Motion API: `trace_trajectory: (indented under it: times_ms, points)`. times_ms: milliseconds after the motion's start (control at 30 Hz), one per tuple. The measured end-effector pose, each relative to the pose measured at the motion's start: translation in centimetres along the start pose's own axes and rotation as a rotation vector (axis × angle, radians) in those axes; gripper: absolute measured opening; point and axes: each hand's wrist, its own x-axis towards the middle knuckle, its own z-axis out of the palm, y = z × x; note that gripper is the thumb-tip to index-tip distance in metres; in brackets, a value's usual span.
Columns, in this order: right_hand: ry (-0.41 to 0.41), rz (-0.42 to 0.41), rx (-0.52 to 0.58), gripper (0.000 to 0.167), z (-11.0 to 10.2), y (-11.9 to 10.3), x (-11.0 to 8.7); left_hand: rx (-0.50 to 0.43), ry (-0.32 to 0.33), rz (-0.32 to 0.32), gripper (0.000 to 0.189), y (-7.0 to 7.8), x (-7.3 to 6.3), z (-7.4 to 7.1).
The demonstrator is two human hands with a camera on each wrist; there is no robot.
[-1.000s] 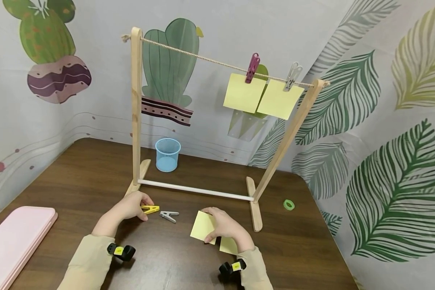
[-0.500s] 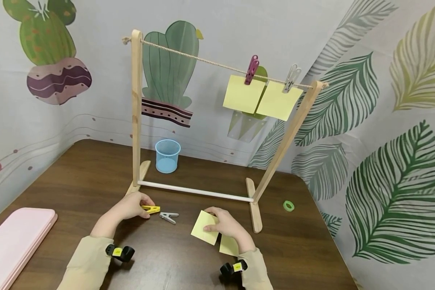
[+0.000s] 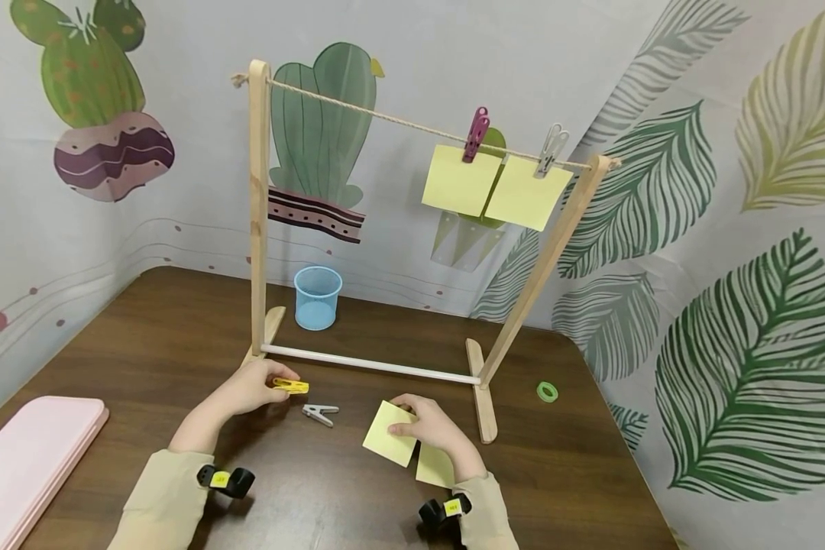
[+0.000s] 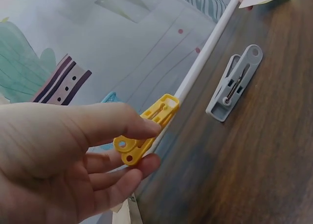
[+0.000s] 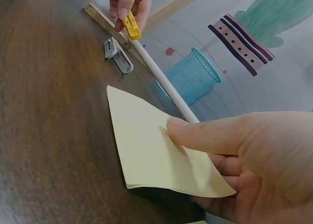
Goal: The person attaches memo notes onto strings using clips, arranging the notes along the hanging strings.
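My left hand (image 3: pixel 253 386) pinches a yellow clothespin (image 4: pixel 149 128) between thumb and fingers, its jaw end pointing away from the palm. Beside it on the table lies a grey clothespin (image 3: pixel 321 414). With thumb on top and fingers beneath, my right hand (image 3: pixel 431 426) holds a yellow sticky note (image 5: pixel 151 143) slightly tilted. Another yellow sticky note (image 3: pixel 435 464) lies on the table under that hand. Two notes hang from the rope (image 3: pixel 378 116): the left note (image 3: pixel 462 180) by a purple clothespin (image 3: pixel 477 135), the right note (image 3: pixel 528 192) by a grey-white clothespin (image 3: pixel 551 150).
A wooden frame (image 3: pixel 258 221) with a white bottom bar (image 3: pixel 371 364) carries the rope. Behind the bar stands a blue mesh cup (image 3: pixel 318 299). A green ring (image 3: pixel 547 392) lies to the right, a pink case (image 3: pixel 37 466) at the left edge of the table (image 3: pixel 302 489).
My left hand has raised the yellow clothespin a little and turned it, away from the grey one. My right thumb has shifted onto the top of the sticky note, which has tilted slightly.
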Motion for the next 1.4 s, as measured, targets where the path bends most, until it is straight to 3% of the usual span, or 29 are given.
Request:
trace_trajectory:
  times_ms: [200, 400, 700, 867, 1067, 1233, 1400]
  points:
    - [0.014, -0.003, -0.004, 0.042, 0.0, 0.1, 0.1, -0.022, 0.046, 0.038, 0.029, -0.1, 0.1, 0.1]
    - [0.033, -0.011, -0.008, 0.039, 0.1, 0.2, 0.1, -0.117, 0.114, 0.064, 0.034, 0.0, 0.2, 0.2]
    - [0.066, -0.033, 0.004, 0.039, 0.0, 0.3, 0.2, -0.278, 0.209, -0.034, 0.044, 0.5, 0.5, 0.3]
    - [0.086, -0.03, 0.075, 0.04, 0.1, 0.3, 0.3, -0.292, 0.244, -0.065, 0.041, 0.7, 0.4, 0.3]
    - [0.088, -0.006, 0.153, 0.039, 0.3, 0.3, 0.3, -0.314, 0.265, -0.051, 0.04, 1.0, 0.2, 0.2]
    - [0.108, 0.01, 0.316, 0.031, 0.2, -0.2, 0.2, -0.315, 0.289, -0.047, 0.04, 1.6, 0.2, 0.1]
    - [0.126, 0.001, 0.372, 0.024, -0.4, -1.4, 0.1, -0.331, 0.292, -0.057, 0.042, 1.9, 0.3, 0.2]
